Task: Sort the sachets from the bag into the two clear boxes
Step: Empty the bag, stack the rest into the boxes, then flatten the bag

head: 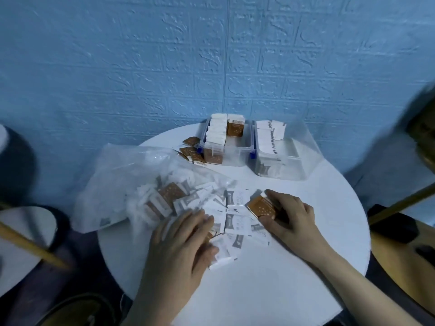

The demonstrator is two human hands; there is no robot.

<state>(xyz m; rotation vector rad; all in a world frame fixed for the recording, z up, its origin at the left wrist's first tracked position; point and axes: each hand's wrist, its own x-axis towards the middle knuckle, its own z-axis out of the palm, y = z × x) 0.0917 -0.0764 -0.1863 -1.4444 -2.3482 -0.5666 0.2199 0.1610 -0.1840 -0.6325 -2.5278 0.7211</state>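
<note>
A clear plastic bag [131, 175] lies on the left of the round white table [270, 290], with white and brown sachets spilling from its mouth. My left hand [181, 245] rests flat on a loose pile of white sachets [237, 220] in front of me. My right hand [289, 217] grips a small stack of brown sachets [261, 208]. Two clear boxes stand at the back: the left box [227, 147] holds white and brown sachets standing upright, the right box [280, 154] holds white ones.
A few brown sachets [191, 150] lie on the table left of the left box. A blue textured wall rises behind the table. Wooden chair parts [33, 248] stand to the left, and a chair frame [400, 205] to the right.
</note>
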